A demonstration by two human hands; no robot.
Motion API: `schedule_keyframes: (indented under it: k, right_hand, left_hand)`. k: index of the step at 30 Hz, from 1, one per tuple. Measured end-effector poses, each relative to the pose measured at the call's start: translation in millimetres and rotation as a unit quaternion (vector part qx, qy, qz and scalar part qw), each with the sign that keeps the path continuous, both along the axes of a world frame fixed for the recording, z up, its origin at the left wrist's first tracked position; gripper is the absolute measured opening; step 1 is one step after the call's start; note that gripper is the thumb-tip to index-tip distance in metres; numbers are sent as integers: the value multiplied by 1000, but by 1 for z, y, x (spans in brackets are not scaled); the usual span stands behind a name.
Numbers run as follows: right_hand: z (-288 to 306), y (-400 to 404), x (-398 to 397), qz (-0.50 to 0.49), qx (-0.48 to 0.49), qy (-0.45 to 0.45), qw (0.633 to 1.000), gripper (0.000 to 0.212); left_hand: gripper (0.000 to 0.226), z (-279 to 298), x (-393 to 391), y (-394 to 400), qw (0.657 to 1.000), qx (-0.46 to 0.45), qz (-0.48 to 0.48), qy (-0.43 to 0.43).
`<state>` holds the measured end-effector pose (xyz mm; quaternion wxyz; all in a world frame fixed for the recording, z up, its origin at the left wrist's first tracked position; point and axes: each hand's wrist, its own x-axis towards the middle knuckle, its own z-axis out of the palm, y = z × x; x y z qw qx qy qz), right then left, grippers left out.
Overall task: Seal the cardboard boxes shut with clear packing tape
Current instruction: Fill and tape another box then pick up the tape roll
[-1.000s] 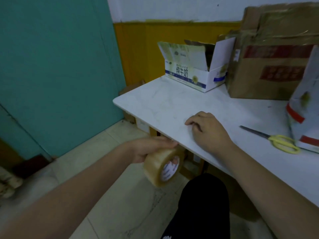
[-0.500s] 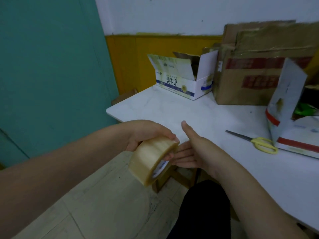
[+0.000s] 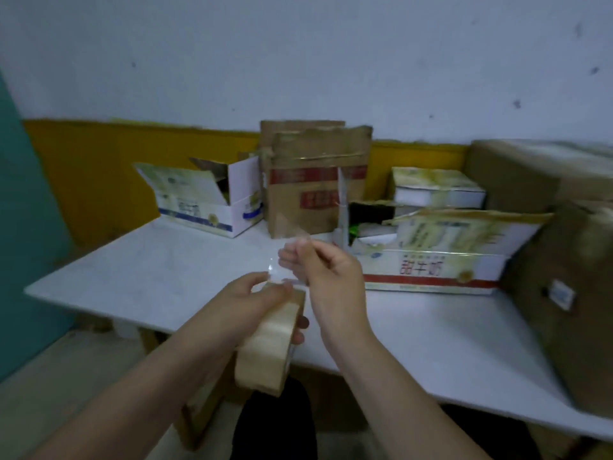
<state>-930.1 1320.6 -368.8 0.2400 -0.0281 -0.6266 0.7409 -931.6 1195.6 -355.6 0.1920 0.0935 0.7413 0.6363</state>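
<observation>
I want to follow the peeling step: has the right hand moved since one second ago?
Yes. The right hand rested flat on the white table edge before; now it is lifted off it, pinching the clear tape end above the tape roll.

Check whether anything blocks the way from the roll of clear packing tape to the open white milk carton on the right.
Nothing visible does. The left hand holds the roll of clear packing tape, the right hand pinches its free end, and bare white tabletop lies before the white milk carton.
</observation>
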Motion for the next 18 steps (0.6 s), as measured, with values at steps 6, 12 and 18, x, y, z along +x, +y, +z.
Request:
schedule_keyframes:
  k: [6,12,18]
  right_hand:
    - [38,80,53,-115,98,105,983,18]
    - [55,138,81,-191,117,114,968,18]
    - [43,157,79,-176,72,60,980,19]
  left_hand:
    - [36,14,-12,52,962,-49,11,267]
    - [115,0,-61,115,771,-266,-55,576]
    - [59,6,-101,147,896,-56,-65,436]
